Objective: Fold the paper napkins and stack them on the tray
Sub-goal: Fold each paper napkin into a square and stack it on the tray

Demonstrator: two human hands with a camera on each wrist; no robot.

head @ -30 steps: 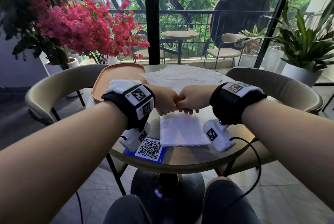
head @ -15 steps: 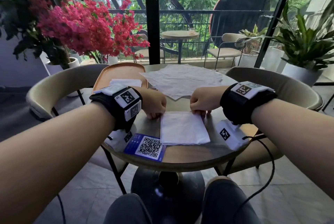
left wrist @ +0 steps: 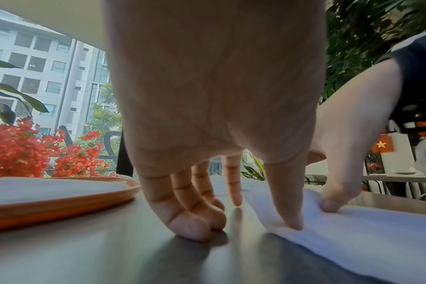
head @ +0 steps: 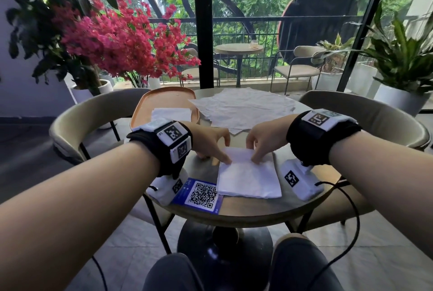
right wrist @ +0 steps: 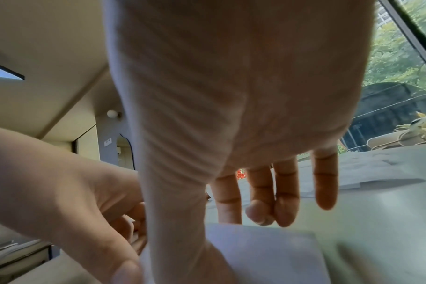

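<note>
Left hand [head: 208, 141] splayed, thumb tip pressing napkin [head: 248, 177] far-left edge, other fingertips on table [head: 253, 208]; holding nothing. Right hand [head: 264, 143] likewise spread, thumb pinning far-right edge, fingers hanging clear. Thumbs likely set to flatten fold and stop sheet sliding. Napkin lies folded at table's near centre, beside QR card [head: 201, 194]. Tray [head: 145, 112], far left, already carries folded napkin; unfolded pile [head: 243, 107] beyond. Half second earlier: both fists curled at far edge; now opened, thumbs moved onto sheet.
</note>
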